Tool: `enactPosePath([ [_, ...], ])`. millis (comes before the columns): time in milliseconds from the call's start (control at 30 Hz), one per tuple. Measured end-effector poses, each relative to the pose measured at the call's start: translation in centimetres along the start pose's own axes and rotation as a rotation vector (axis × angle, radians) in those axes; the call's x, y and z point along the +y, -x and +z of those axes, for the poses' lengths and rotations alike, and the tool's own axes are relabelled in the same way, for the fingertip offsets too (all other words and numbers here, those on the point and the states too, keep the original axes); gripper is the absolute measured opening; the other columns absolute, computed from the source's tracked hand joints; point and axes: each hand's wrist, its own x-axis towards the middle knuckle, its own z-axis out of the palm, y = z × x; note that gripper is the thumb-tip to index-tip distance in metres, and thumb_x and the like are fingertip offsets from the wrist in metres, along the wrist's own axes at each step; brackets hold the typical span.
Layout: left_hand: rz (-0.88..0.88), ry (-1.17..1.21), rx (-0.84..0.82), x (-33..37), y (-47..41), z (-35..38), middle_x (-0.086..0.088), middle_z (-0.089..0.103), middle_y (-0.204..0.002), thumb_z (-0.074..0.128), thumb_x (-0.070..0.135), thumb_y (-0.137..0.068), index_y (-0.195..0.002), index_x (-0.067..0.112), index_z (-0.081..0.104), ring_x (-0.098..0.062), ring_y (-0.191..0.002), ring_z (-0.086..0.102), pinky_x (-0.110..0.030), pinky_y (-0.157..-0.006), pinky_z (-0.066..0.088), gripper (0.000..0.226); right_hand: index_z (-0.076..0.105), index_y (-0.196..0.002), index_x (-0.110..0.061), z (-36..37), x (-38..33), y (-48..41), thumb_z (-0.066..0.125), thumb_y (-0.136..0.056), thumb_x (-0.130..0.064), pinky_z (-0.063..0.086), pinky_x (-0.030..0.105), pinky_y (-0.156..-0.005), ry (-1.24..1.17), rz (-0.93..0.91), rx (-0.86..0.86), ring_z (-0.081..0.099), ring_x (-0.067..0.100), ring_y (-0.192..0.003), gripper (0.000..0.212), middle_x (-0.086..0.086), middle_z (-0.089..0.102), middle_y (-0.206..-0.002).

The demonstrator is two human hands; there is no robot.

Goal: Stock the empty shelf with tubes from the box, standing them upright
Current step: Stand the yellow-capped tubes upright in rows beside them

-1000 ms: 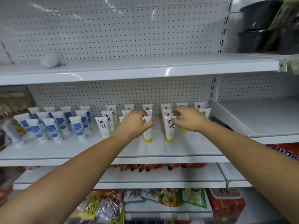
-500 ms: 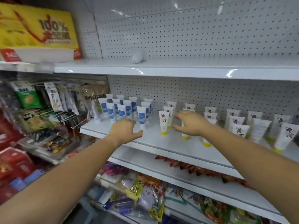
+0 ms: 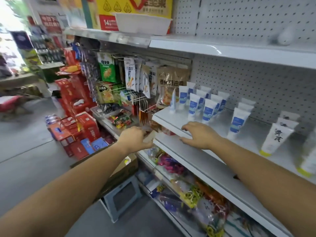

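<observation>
We see white blue-label tubes standing upright, caps down, at the shelf's left end; yellow-capped tubes stand upright further right. A brown box sits below, partly hidden.

On the big yellow box on the top shelf, red Chinese characters stand, cut by the upper edge; the last one reads 果. Its red label shows the number 14. The white tube with yellow cap, near the front edge of the middle shelf, carries two black characters, 黄芪 as it seems. A green bag and a brown bag hanging left of this shelf have Chinese writing, too blurred to read. The blue labels of the other tubes are illegible.
</observation>
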Motion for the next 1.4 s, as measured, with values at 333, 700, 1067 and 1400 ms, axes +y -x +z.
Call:
enactPosePath([
  [333, -0.189, 0.035, -0.111, -10.8, 1.3, 4.3, 0.003, 0.061, -0.087, 0.040, 0.067, -0.075, -0.092, 0.022, 0.065, -0.020, -0.081, 0.059, -0.032, -0.063, 0.050, 0.055, 0.054, -0.131, -0.022, 5.7, -8.1, -10.5, 0.048, -0.089, -0.062, 0.048, 0.037, -0.089, -0.044, -0.170, -0.102, 0.054, 0.022, -0.114, 0.057, 0.002, 0.058, -0.126],
  [700, -0.330, 0.014, -0.204, -18.4, -2.8, 10.6, 0.000, 0.063, -0.093, 0.046, 0.063, -0.082, -0.099, 0.019, 0.066, -0.023, -0.083, 0.061, -0.035, -0.067, 0.055, 0.051, 0.050, -0.136, -0.023, 11.0, -10.6, -23.6, 0.047, -0.088, -0.063, 0.051, 0.043, -0.092, -0.102, -0.345, -0.169, 0.055, 0.024, -0.118, 0.062, 0.003, 0.056, -0.133],
  [1067, -0.350, -0.035, -0.247, -23.6, -6.7, 20.5, -0.005, 0.064, -0.122, 0.055, 0.049, -0.087, -0.120, 0.015, 0.063, -0.026, -0.113, 0.057, -0.038, -0.089, 0.052, 0.049, 0.050, -0.137, -0.019, 21.0, -13.4, -33.3, 0.050, -0.091, -0.057, 0.047, 0.040, -0.096, -0.109, -0.511, -0.321, 0.051, 0.023, -0.120, 0.059, 0.003, 0.053, -0.133],
  [1400, -0.217, 0.010, -0.385, -29.0, -7.3, 35.3, -0.007, 0.066, -0.095, 0.070, 0.019, -0.075, -0.102, 0.011, 0.068, -0.028, -0.085, 0.062, -0.033, -0.060, 0.050, 0.028, 0.053, -0.126, -0.013, 35.7, -16.0, -41.3, 0.051, -0.090, -0.033, 0.047, 0.036, -0.089, 0.012, -0.572, -0.460, 0.053, 0.027, -0.115, 0.042, 0.007, 0.054, -0.124],
])
